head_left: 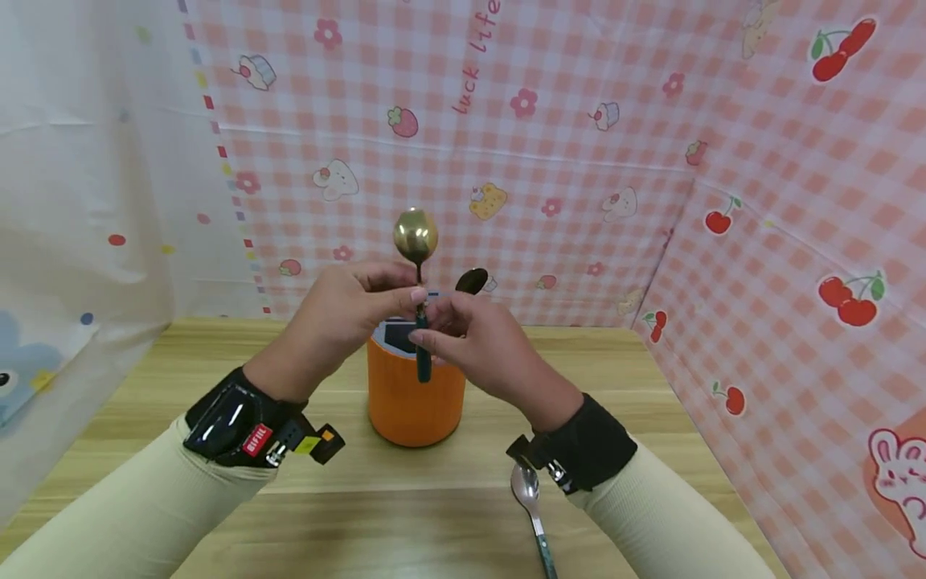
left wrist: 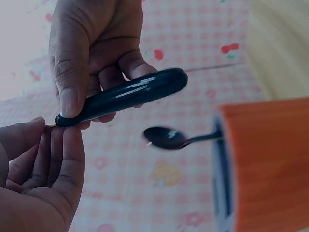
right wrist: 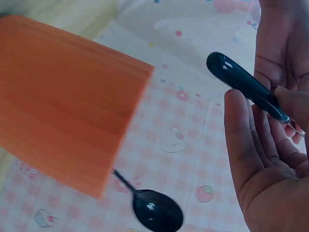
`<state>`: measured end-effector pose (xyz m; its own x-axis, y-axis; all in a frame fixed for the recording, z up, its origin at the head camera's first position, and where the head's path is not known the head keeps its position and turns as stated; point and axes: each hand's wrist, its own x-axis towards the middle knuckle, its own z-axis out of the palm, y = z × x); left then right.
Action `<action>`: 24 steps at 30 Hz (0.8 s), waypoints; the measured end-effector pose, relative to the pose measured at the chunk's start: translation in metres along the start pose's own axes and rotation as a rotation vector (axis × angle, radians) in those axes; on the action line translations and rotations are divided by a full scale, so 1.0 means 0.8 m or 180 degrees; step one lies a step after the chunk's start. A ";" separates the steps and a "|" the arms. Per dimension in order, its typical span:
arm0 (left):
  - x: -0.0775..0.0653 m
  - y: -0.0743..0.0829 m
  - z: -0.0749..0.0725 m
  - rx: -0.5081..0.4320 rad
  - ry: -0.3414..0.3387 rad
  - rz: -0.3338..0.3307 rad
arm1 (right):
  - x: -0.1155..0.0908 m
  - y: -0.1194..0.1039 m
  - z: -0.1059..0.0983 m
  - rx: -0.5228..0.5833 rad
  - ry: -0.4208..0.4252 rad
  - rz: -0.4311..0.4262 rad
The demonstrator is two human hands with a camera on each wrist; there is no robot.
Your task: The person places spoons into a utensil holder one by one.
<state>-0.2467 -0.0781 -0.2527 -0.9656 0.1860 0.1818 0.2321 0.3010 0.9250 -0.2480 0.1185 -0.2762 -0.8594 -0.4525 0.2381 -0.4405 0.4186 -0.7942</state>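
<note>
Both hands hold one gold spoon point(head_left: 415, 236) upright in front of an orange container point(head_left: 415, 406), bowl up and dark green handle point(left wrist: 130, 95) down. My left hand point(head_left: 354, 310) pinches its thin neck just above the handle. Thumb and fingers of my right hand point(head_left: 481, 342) grip the upper handle, close beside the left fingertips. In the right wrist view the rounded handle end point(right wrist: 219, 63) sticks out free. A second, dark-looking spoon point(right wrist: 158, 211) stands in the orange container with its bowl above the rim; its lower part is hidden.
A silver spoon with a dark green handle point(head_left: 531, 511) lies on the wooden table point(head_left: 347, 523), near the right wrist. Pink checked cloth point(head_left: 448, 169) hangs behind and to the right, with a whitish patterned cloth point(head_left: 87, 201) on the left.
</note>
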 end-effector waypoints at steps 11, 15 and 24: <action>0.027 0.006 -0.023 -0.0046 0.0195 0.0022 | 0.048 -0.010 0.003 -0.0451 0.0175 -0.0017; 0.040 -0.011 -0.020 -0.0087 0.0299 0.0078 | 0.058 0.002 0.012 -0.0476 0.0220 0.0095; 0.055 -0.043 -0.013 -0.0121 0.0409 0.0178 | 0.074 0.027 0.035 -0.0577 0.0233 0.0170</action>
<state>-0.2980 -0.0902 -0.2728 -0.9589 0.0796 0.2724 0.2837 0.2573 0.9238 -0.3009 0.0789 -0.2948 -0.8964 -0.3704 0.2436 -0.4278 0.5783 -0.6947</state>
